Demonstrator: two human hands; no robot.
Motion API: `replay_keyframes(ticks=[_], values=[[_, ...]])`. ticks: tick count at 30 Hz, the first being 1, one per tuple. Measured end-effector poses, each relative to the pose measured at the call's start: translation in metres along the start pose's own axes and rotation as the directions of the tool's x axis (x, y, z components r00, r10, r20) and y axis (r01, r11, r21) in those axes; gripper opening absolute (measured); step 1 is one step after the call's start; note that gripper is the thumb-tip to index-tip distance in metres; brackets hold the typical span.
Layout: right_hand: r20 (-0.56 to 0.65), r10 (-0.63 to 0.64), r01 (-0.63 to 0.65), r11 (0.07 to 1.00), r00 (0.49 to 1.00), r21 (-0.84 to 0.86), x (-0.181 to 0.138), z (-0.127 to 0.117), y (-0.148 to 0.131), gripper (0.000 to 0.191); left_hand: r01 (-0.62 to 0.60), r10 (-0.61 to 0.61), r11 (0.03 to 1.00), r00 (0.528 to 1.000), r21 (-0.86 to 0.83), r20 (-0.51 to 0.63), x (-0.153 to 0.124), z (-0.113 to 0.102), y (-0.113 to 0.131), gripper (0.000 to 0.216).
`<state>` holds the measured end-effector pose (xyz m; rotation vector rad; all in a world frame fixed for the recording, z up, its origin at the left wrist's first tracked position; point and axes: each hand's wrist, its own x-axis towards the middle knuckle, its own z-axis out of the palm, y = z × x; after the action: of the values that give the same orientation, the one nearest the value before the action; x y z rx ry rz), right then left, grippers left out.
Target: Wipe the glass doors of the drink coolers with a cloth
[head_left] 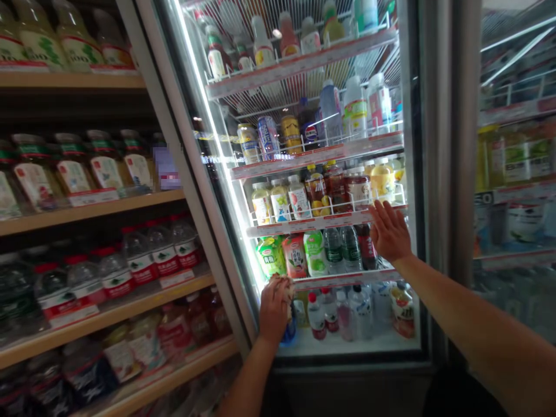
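A lit drinks fridge stands in front of me, its shelves (304, 283) lined with bottles and cans. My left hand (274, 310) is at its lower left, with fingers closed round a crumpled pale cloth (285, 285). Behind that hand are a green-labelled bottle (271, 256) and the edge of the fourth shelf. Higher up on the right, my right hand (391, 233) is raised with its fingers stretched out and nothing in it. It is nearest to a yellow drink bottle (383, 178) and a red-labelled dark bottle (367, 248). Whether either palm touches glass, I cannot tell.
Wooden shelves (108, 313) with rows of bottles run along the left. A metal frame post (452, 174) borders the fridge on the right, with another drinks fridge (516, 191) beyond it. Small bottles (317, 318) stand on the fridge floor.
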<state>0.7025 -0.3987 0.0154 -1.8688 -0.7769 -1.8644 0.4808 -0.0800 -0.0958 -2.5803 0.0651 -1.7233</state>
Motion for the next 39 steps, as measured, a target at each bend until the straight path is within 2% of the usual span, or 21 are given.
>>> replay_keyframes(ticks=[7, 21, 27, 31, 35, 39], values=[[0.005, 0.006, -0.006, 1.000, 1.000, 0.014, 0.000, -0.001, 0.000, 0.068, 0.020, -0.020, 1.000, 1.000, -0.021, -0.010, 0.014, -0.001, 0.006, 0.053], [-0.012, -0.007, 0.007, 1.000, 1.000, 0.004, 0.000, 0.000, 0.000, 0.069, -0.070, 0.069, 0.998, 0.991, -0.004, -0.114, 0.076, -0.017, 0.000, 0.053], [0.014, 0.014, -0.015, 0.999, 1.000, 0.028, -0.001, 0.000, 0.000, 0.069, -0.081, 0.081, 0.997, 0.987, 0.001, -0.136, 0.092, -0.021, -0.004, 0.053], [-0.003, 0.002, -0.002, 1.000, 1.000, 0.010, -0.002, 0.001, 0.001, 0.069, -0.044, 0.044, 0.999, 0.986, 0.007, -0.163, 0.102, -0.023, -0.007, 0.053], [0.009, 0.008, -0.008, 1.000, 1.000, 0.021, -0.002, 0.001, 0.001, 0.069, -0.003, 0.003, 1.000, 0.987, 0.002, -0.164, 0.107, -0.024, -0.010, 0.051], [-0.012, 0.002, -0.001, 1.000, 1.000, 0.021, -0.001, 0.000, 0.000, 0.068, -0.018, 0.018, 1.000, 0.986, 0.003, -0.168, 0.109, -0.026, -0.011, 0.050]])
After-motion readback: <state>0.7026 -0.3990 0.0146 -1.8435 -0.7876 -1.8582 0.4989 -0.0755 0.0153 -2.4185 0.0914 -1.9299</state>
